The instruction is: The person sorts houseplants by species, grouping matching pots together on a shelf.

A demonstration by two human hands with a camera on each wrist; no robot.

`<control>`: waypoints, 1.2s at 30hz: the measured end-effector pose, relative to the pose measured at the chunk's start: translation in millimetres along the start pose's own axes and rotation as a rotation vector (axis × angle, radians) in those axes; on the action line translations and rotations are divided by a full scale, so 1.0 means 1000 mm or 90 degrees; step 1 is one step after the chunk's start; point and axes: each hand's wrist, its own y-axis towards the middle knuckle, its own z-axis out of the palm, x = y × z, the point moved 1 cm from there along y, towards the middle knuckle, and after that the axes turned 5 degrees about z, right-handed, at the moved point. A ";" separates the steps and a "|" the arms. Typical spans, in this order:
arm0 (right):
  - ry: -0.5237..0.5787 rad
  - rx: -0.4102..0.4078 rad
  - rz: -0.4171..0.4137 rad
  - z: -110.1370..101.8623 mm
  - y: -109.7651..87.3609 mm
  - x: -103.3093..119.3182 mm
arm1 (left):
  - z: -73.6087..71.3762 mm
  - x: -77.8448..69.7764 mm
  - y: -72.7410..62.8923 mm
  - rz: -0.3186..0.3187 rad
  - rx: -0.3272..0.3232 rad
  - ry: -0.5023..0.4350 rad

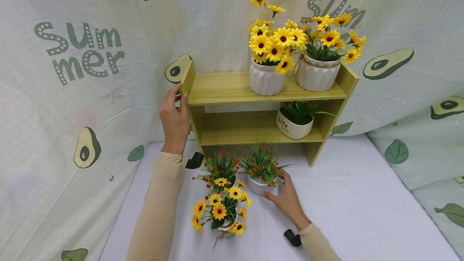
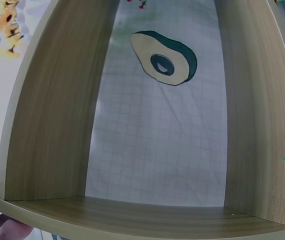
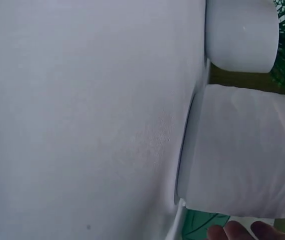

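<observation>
My left hand [image 1: 172,118] rests against the outer left side of the two-tier wooden shelf [image 1: 224,88], its fingertips at the upper panel's edge. In the left wrist view, fingers [image 2: 7,231] show just outside that side panel [image 2: 147,217]. Below the shelf, my right hand [image 1: 288,198] grips a white pot [image 3: 245,152] holding a plant with red flowers [image 1: 262,164], thumb at the near side and fingers round the far side. Left of it stand another red-flowered plant [image 1: 221,166] and, nearer, a yellow-flowered pot plant [image 1: 219,212].
Two white pots with yellow flowers [image 1: 267,77] [image 1: 319,73] stand on the upper tier, toward the right. A white pot lettered "Life" [image 1: 295,126] sits at the lower tier's right end. Avocado-print cloth [image 1: 90,104] hangs behind the white-covered table [image 1: 362,212].
</observation>
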 end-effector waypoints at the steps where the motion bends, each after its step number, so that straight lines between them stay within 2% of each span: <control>1: 0.002 0.001 -0.007 0.001 0.001 0.000 | 0.000 0.000 0.000 -0.001 0.001 0.000; 5: 0.018 0.000 -0.034 0.005 0.007 -0.001 | 0.000 0.000 0.000 -0.002 0.004 0.000; 12: 0.048 0.004 -0.034 0.010 0.017 -0.004 | 0.000 0.000 0.000 0.003 0.001 0.001; 21: 0.072 0.010 -0.092 0.011 0.022 -0.002 | -0.001 0.000 0.000 0.001 0.000 0.002; 28: 0.071 -0.009 -0.089 0.011 0.023 -0.001 | -0.001 0.001 0.000 0.004 0.000 0.000; 32: 0.070 0.003 -0.074 0.010 0.023 -0.001 | -0.001 0.002 -0.001 0.009 0.001 0.006; 36: 0.068 0.015 -0.093 0.009 0.025 -0.001 | 0.000 0.001 -0.001 0.015 -0.001 0.007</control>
